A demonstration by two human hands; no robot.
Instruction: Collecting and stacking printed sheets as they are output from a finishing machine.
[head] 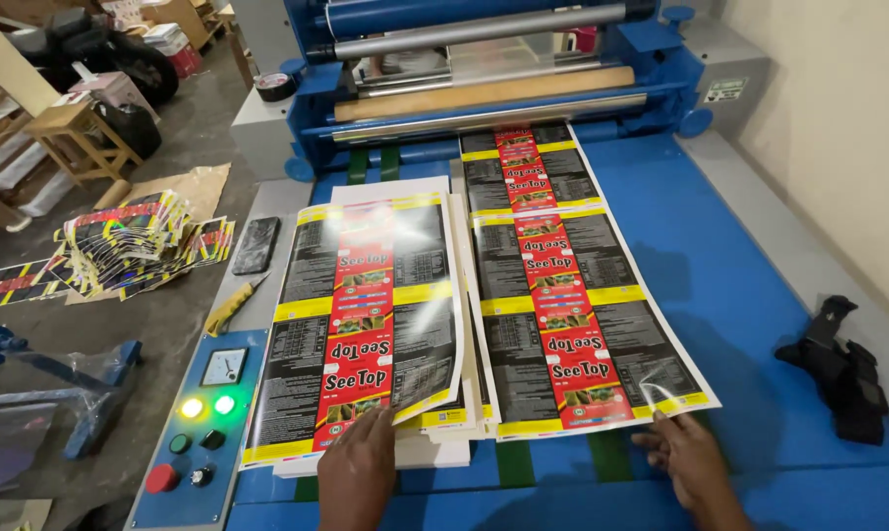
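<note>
Left hand point(358, 462) flat, fingers spread, on stacked printed sheets point(361, 324); right hand point(688, 454) pinches laminated sheet point(572, 315) corner. Risk: glossy stack slipping, film creasing.

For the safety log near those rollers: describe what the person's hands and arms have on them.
Both the left hand and right hand are bare: no gloves, rings, watch or bands show. No sleeve reaches either wrist or visible forearm. Nails look short.

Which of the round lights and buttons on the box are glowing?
The two at the top of the control panel glow: the yellow light and the green light beside it. The black buttons and red button below are dark.
</note>
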